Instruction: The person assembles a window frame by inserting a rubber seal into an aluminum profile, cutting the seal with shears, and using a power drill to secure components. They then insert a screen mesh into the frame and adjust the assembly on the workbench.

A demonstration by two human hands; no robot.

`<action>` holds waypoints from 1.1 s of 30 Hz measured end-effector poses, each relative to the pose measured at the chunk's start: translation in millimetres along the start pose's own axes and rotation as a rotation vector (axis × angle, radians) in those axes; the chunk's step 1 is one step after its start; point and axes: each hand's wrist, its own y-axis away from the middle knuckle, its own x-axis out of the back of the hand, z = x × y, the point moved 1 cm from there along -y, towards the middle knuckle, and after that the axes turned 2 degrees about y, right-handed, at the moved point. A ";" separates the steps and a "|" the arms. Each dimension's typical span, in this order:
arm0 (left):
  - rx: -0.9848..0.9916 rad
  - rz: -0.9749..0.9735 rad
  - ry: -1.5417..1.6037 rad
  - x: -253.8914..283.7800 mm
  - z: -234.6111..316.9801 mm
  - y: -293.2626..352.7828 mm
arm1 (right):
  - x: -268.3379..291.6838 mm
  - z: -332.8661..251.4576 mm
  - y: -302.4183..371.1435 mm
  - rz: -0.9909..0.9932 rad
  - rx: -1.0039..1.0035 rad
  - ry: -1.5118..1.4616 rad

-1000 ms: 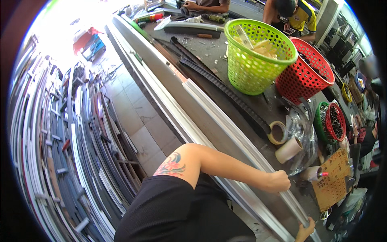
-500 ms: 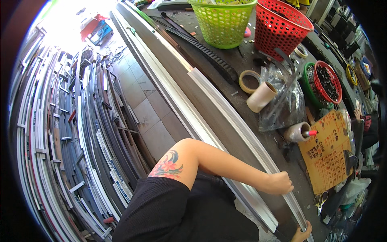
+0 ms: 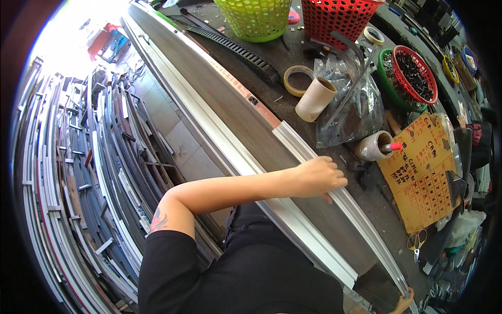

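Observation:
A long silver aluminium profile runs from the middle of the bench down to the lower right. My left hand is closed over it, fingers curled round its far edge and the arm reaching across from the left. Low at the right, my right hand grips the profile's near end; most of that hand is cut off by the picture's edge. Beyond the profile's far end lies a copper-brown strip with markings. A wider white-silver profile lies along the bench's near side, apart from both hands.
Tape rolls, a cardboard tube, a clear plastic bag, a marked cardboard sheet and scissors lie to the right. Green and red baskets stand beyond. Many stacked profiles fill the left.
The profile has slid toward the lower right, baring more of the copper-brown strip. My left hand has moved farther up along it. The whole view has shifted a little.

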 end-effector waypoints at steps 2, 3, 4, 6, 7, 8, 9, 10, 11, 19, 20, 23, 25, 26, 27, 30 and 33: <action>-0.033 0.019 -0.006 -20.5 11.9 -11.0 | 1.7 -13.9 -7.8 -0.054 -0.025 -0.051; -0.030 0.016 -0.010 -30.6 18.1 -18.0 | 1.3 -26.5 -12.7 -0.093 -0.048 -0.101; -0.033 0.011 -0.005 -39.2 24.8 -26.5 | 0.0 -42.6 -22.2 -0.147 -0.074 -0.180; -0.078 0.094 -0.010 -51.3 42.7 -44.6 | -7.2 -87.5 -38.4 -0.293 -0.093 -0.371; -0.067 0.081 -0.021 -57.2 54.8 -53.8 | -12.2 -114.8 -41.5 -0.358 -0.099 -0.404; -0.061 0.089 -0.031 -64.4 69.4 -63.9 | -19.6 -143.7 -38.5 -0.425 0.012 -0.404; -0.060 0.098 -0.042 -71.9 82.9 -73.5 | -28.1 -171.8 -35.5 -0.470 0.120 -0.405; -0.099 0.141 -0.062 -80.6 95.1 -81.2 | -39.6 -196.7 -25.0 -0.448 0.140 -0.353; -0.092 0.161 -0.070 -90.6 107.6 -87.6 | -52.4 -217.2 -19.3 -0.411 0.241 -0.310; -0.131 0.110 -0.108 -119.5 127.7 -98.2 | -72.2 -190.0 -21.8 -0.260 0.307 -0.115; -0.125 0.143 -0.158 -117.3 124.9 -95.1 | -70.0 -180.1 -21.3 -0.250 0.308 -0.106; -0.179 0.091 -0.269 -117.1 127.7 -95.9 | -63.6 -154.3 -21.0 -0.287 0.237 -0.076; -0.192 0.096 -0.299 -124.3 139.8 -103.2 | -60.0 -137.8 -21.8 -0.292 0.219 -0.069; -0.188 0.073 -0.297 -130.4 148.1 -110.3 | -58.5 -128.7 -22.0 -0.289 0.209 -0.079; -0.184 0.082 -0.294 -136.9 157.2 -117.0 | -56.8 -118.3 -22.5 -0.311 0.160 -0.054; -0.178 0.094 -0.310 -156.2 187.4 -138.1 | -50.3 -83.1 -24.0 -0.326 0.114 -0.073; -0.181 0.088 -0.289 -170.4 215.2 -157.3 | -42.5 -47.2 -25.3 -0.340 0.077 -0.058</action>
